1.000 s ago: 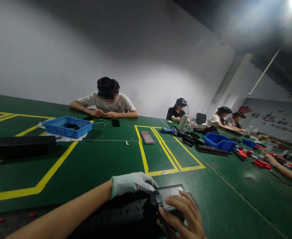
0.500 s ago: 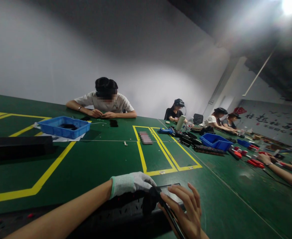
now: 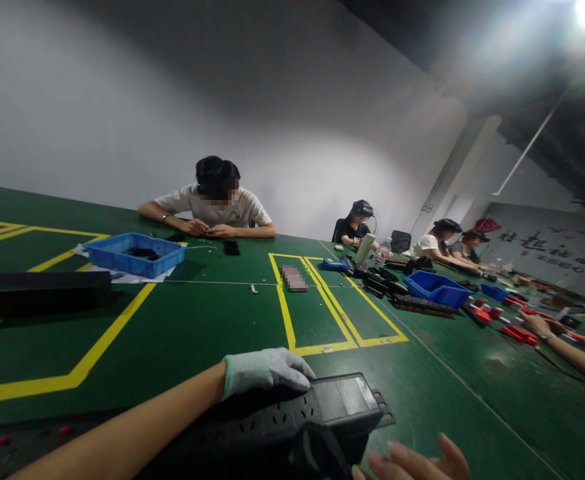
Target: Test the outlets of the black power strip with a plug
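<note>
A long black power strip (image 3: 272, 420) with rows of socket holes lies across the near edge of the table. My left hand (image 3: 285, 369), in a white glove with a mint cuff, is closed over its far edge. A grey, shiny panel (image 3: 350, 398) and a slotted bracket (image 3: 385, 408) sit at the strip's right end. In front of the strip is a dark, blurred cord-like piece (image 3: 317, 450); its exact kind is unclear. My bare right hand (image 3: 415, 460) is at the bottom edge, partly cut off, fingers apart, to the right of that piece.
A blue tray (image 3: 135, 257) with dark pieces stands at the left, behind another black bar (image 3: 42, 293). A phone-like item (image 3: 293, 279) lies inside yellow tape lines. Blue bins (image 3: 435, 288), tools and red parts (image 3: 520, 333) crowd the right. Several co-workers sit around the table.
My right hand has moved down and right, away from the strip's end, uncovering the panel and bracket. The dark piece has shifted lower. My left hand stays on the strip.
</note>
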### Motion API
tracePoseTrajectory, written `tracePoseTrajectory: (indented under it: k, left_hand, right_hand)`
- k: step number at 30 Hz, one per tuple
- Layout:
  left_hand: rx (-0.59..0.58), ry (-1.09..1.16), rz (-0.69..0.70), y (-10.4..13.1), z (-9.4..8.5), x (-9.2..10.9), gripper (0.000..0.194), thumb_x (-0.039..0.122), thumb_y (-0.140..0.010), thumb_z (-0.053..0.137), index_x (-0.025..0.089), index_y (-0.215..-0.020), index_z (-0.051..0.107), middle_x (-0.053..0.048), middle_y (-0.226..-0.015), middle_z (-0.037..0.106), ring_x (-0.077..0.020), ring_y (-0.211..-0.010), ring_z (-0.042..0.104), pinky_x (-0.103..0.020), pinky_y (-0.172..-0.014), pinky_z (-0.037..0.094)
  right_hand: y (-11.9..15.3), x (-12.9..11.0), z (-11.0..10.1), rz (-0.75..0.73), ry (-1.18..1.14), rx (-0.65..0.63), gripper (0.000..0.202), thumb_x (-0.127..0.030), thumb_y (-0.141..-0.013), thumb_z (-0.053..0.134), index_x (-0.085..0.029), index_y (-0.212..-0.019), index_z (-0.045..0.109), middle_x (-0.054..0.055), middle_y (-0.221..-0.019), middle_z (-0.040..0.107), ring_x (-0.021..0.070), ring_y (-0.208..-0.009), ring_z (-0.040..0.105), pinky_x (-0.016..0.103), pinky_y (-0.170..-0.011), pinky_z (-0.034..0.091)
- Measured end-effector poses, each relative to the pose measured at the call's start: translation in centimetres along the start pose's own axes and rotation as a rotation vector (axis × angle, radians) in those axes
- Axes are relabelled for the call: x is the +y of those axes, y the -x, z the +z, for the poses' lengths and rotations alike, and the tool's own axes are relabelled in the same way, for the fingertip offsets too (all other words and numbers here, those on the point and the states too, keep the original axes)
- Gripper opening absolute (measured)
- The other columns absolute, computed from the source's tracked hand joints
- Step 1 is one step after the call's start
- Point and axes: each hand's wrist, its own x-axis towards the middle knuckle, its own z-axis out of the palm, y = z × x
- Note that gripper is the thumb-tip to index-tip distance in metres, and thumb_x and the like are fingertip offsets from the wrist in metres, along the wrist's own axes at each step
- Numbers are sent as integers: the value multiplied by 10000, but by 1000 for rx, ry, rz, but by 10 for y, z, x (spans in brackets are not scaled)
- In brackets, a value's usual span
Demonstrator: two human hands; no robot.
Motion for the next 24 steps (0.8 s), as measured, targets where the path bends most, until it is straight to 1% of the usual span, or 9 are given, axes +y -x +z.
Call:
tracePoseTrajectory:
  k: [2, 3, 5, 8, 11, 15, 17, 21, 24]
  left_hand:
    - [2, -25, -1, 0, 0, 1, 528, 513, -720, 662, 188, -1135, 678, -37, -1103, 672, -237, -1047, 590, -297, -904, 426]
    - [3, -40, 0, -1, 1, 2, 527, 517, -725, 656, 191, -1138, 677, -36, -1118, 669, -235, -1051, 588, -294, -909, 424]
    - [-2, -74, -3, -1, 1, 4, 539, 533, -735, 640, 192, -1151, 670, -39, -1138, 665, -233, -1050, 587, -288, -902, 428]
    - [-5, -148, -29, 3, 0, 8, 518, 574, -759, 609, 216, -1125, 682, -35, -1119, 674, -228, -1025, 593, -275, -873, 437]
    - [12, -246, -92, 11, -7, 9, 475, 615, -792, 560, 235, -1035, 708, -28, -1024, 692, -217, -954, 608, -273, -830, 451]
    - [30, -362, -235, 19, -20, 6, 470, 610, -822, 505, 202, -939, 707, -33, -827, 676, -196, -742, 627, -277, -648, 483]
    - [40, -411, -286, 21, -25, 6, 434, 582, -838, 498, 199, -902, 691, -20, -755, 654, -177, -663, 620, -269, -594, 480]
    - [55, -514, -333, 21, -25, 9, 354, 516, -888, 522, 188, -859, 652, 4, -685, 614, -140, -610, 599, -281, -630, 496]
    - [47, -561, -349, 19, -22, 9, 349, 489, -930, 528, 156, -934, 632, -7, -780, 631, -132, -668, 607, -313, -676, 519]
  right_hand:
    - [-2, 4, -3, -92, 99, 65, 171, -270, -838, 716, -367, -975, 682, -50, -679, 654, 193, -734, 641, 480, -1075, 379]
    - [-4, 7, -4, -106, 130, 44, 169, -259, -815, 734, -334, -961, 690, -28, -744, 672, 205, -787, 642, 484, -1079, 374]
    - [-12, 14, -6, -64, 132, -34, 202, -202, -782, 743, -282, -960, 694, 7, -873, 683, 222, -895, 634, 494, -1101, 345]
    - [-22, 21, -3, 10, 98, -65, 216, -146, -782, 717, -245, -971, 686, 32, -973, 675, 229, -969, 629, 505, -1101, 331]
    - [-29, 19, 4, 69, 74, -96, 174, -146, -819, 686, -235, -968, 683, 42, -1006, 673, 225, -992, 629, 491, -1091, 332]
    - [-38, 5, 13, 91, 36, -165, 134, -149, -836, 660, -236, -935, 683, 39, -1015, 675, 219, -1030, 612, 471, -1114, 283]
    - [-44, -2, 16, 83, 16, -196, 123, -153, -840, 655, -239, -925, 679, 30, -1016, 680, 210, -1036, 610, 457, -1130, 259]
    - [-60, -11, 18, -5, 12, -296, 91, -221, -853, 668, -266, -932, 680, 0, -1032, 693, 198, -1073, 608, 444, -1170, 189]
    - [-73, -14, 19, -52, 21, -389, 80, -261, -860, 679, -275, -938, 673, -12, -1024, 694, 203, -1109, 596, 487, -1190, 126]
